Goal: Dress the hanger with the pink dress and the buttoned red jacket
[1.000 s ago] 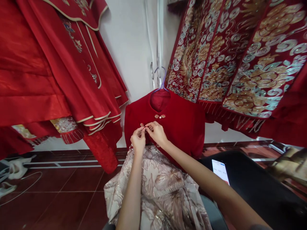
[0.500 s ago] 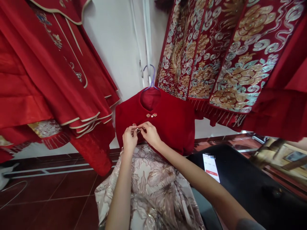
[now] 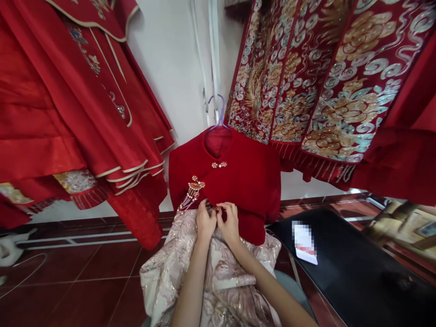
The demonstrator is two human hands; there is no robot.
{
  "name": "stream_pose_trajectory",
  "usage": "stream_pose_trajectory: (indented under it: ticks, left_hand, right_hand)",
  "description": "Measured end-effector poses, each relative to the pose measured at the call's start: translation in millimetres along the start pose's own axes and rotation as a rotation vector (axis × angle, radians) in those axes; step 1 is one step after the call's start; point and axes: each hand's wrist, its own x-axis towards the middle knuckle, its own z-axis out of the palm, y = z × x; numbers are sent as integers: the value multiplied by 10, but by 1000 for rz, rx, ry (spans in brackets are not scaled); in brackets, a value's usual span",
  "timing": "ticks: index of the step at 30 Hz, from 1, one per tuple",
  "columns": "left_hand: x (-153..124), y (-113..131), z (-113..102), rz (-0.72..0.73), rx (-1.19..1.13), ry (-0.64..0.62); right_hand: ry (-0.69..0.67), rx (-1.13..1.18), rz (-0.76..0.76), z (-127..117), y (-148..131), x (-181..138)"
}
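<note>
Since half a second ago my two hands have moved down the front of the red jacket [image 3: 254, 179], away from the tasselled ornament [image 3: 195, 186], which now hangs in full view.

In the head view, the jacket hangs from a purple hanger [image 3: 220, 119] in front of me, its lower part over the pale patterned cloth [image 3: 163, 265]. My left hand [image 3: 206, 222] and right hand [image 3: 229, 222] meet near the bottom of the jacket's front, both pinching its edge. A small glinting fastening [image 3: 218, 208] shows between them; my fingers hide most of it, so I can't tell which tips bear on it. Higher up, the collar clasp [image 3: 219, 165] sits joined below the neckline. A phone [image 3: 304, 247] lies on the black bench [image 3: 350, 268] to my right.

I judge the jacket soft and fairly light, its velvety cloth apt to sag and swing on the hanger, so it wants steadying close beside the fastening. The fastening itself looks hard, small and slick: thumb and fingertip at its base seem best. The ornament's beaded strands look fragile and liable to snag; I'd take it by its solid top.
</note>
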Motion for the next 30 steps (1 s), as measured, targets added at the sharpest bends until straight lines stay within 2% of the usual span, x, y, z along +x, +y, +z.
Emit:
stream_pose_trajectory:
  ticks: [4, 8, 12, 15, 18, 21, 25, 30]
  left_hand:
    - [20, 11, -16, -42, -113, 105]
    - [61, -82, -45, -163, 22, 233]
    - [156, -208, -93, -330, -6, 164]
    - [213, -217, -143, -262, -85, 171]
    - [221, -161, -186, -111, -122, 294]
    - [193, -117, -206, -46, -101, 365]
    - [189, -137, -195, -73, -90, 335]
    - [259, -198, -162, -64, -384, 278]
  right_hand:
    - [-32, 12, 1, 1, -7, 37]
    - [-81, 6, 16, 11, -1, 12]
    - [-101, 10, 29, 26, 10, 3]
    - [-98, 7, 36, 33, 14, 6]
    - [-101, -2, 43, 34, 13, 2]
    - [-102, -3, 44, 30, 7, -3]
    - [-99, 4, 41, 22, 1, 1]
    - [-83, -9, 43, 38, 16, -11]
